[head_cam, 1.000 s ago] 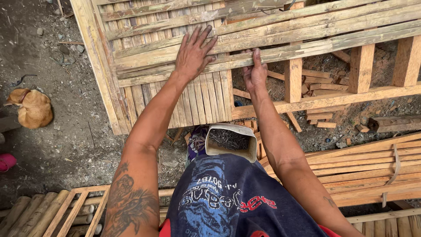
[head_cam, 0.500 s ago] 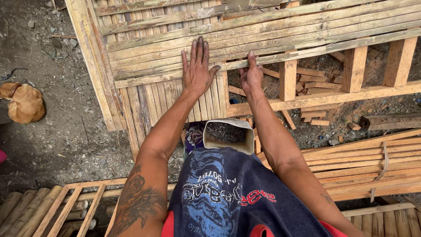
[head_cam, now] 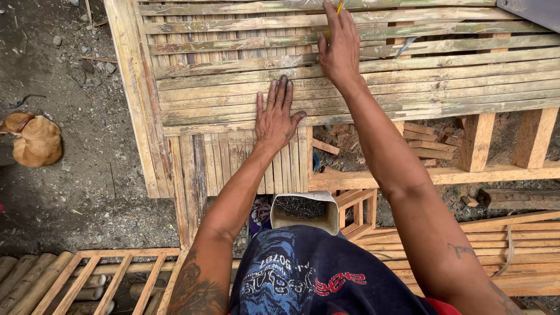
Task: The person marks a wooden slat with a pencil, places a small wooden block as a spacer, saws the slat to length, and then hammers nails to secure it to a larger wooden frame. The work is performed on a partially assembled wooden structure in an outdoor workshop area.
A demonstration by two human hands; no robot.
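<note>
Both hands on bamboo panel (head_cam: 233,87), right fingers (head_cam: 335,26) half-hidden

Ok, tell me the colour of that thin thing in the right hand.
Yellow: the thin object shows above the right hand in the head view.

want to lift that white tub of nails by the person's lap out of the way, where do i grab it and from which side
Probably by the rim of the white tub, coming straight down from above. It stands upright with its mouth open to the camera, and its walls are hemmed in by the dark shirt below and the small wooden frame beside it, so only the top edge is free. Pinch the thin rim rather than wrapping the body.
</note>
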